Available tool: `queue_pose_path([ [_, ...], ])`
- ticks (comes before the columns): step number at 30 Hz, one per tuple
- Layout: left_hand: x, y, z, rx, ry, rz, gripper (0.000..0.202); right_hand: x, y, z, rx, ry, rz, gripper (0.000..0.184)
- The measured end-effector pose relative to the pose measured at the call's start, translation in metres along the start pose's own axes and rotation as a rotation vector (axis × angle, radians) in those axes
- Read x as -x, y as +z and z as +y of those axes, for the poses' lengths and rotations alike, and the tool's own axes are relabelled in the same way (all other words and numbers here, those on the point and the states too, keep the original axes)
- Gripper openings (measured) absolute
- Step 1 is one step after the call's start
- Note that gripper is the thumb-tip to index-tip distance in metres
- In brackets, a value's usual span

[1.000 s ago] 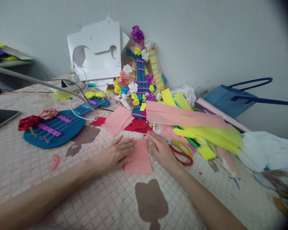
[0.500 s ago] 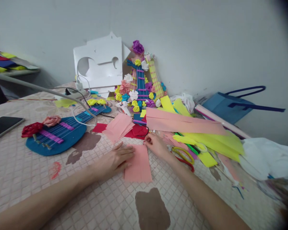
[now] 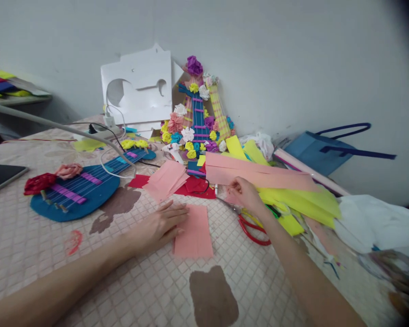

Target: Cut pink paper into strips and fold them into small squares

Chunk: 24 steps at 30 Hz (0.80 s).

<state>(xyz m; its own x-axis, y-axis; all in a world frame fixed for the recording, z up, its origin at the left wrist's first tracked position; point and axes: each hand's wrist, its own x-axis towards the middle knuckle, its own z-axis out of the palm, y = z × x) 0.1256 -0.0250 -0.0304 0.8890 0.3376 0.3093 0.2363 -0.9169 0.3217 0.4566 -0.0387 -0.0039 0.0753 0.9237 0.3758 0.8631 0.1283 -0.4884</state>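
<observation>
A rectangle of pink crepe paper [image 3: 196,231] lies flat on the table in front of me. My left hand [image 3: 165,226] rests on its left edge with fingers stretched out. To the upper right, my right hand [image 3: 243,193] is raised with thumb and fingertips pinched together, over pink paper scraps; whatever is between the fingertips, if anything, is too small to make out. Below that hand lie scissors [image 3: 254,230] with red handles. A stack of pink paper pieces [image 3: 166,179] sits beyond my left hand, partly on red paper [image 3: 139,181].
At the left lies a blue paper guitar [image 3: 102,186] with red and pink flowers, a cable passing over it. A phone [image 3: 3,178] is at the far left. Flower-covered guitars [image 3: 198,118] lean on the wall. Long pink [image 3: 262,171] and yellow sheets [image 3: 303,203] cover the right side.
My right hand has moved right, from the pink sheet's top corner to over the scraps. The scissors now show more and have shifted slightly. My left hand stays on the sheet.
</observation>
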Motion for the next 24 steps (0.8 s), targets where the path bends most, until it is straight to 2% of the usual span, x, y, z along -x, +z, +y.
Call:
queue_pose_path([
  [4,-0.001,-0.001,0.0,0.005,-0.018,0.005,0.038,0.018,-0.009,0.005,0.001,0.009,0.06,0.014],
  [10,-0.004,-0.003,0.003,0.131,-0.062,0.114,0.038,0.053,-0.017,-0.019,0.022,0.053,0.014,0.018],
  [13,-0.004,-0.004,0.002,0.139,-0.079,0.145,0.036,0.064,-0.019,-0.041,-0.053,0.047,-0.137,0.012],
  [18,-0.004,-0.003,0.0,0.133,-0.054,0.159,0.033,0.074,-0.022,-0.08,-0.255,-0.092,-0.579,0.007],
  [21,-0.003,-0.001,-0.002,0.15,-0.055,0.181,0.032,0.078,-0.021,-0.093,-0.235,-0.166,-0.7,0.014],
  [24,-0.003,0.001,-0.003,0.171,-0.04,0.203,0.031,0.083,-0.017,-0.097,-0.197,-0.191,-0.755,0.02],
])
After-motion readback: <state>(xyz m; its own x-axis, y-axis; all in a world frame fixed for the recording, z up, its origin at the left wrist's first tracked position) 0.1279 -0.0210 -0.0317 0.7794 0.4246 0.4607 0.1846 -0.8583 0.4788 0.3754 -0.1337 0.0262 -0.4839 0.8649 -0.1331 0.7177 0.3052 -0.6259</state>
